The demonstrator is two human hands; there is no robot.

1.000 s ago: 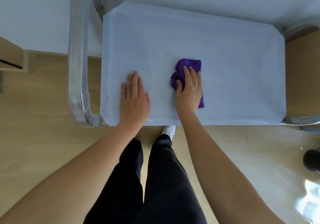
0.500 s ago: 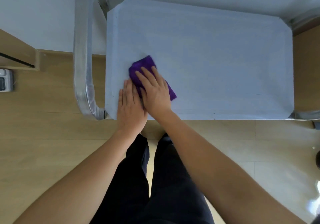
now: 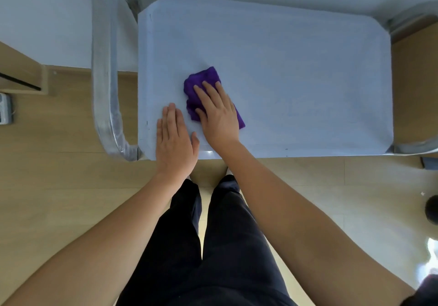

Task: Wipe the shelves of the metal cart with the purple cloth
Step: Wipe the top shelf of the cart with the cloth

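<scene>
The top shelf of the metal cart is a pale grey sheet seen from straight above. A crumpled purple cloth lies on its near left part. My right hand presses flat on the cloth, fingers spread and pointing to the far left, covering the cloth's near half. My left hand rests flat on the shelf's near left corner, just left of the right hand, holding nothing.
The cart's curved metal handle runs along its left side. A wooden floor surrounds the cart. My dark trouser legs stand at the near edge. A dark round object sits on the floor at the far right.
My right hand swept the cloth left across the shelf until it met my left hand, then slid it slightly back to the right. The left hand stayed planted.
</scene>
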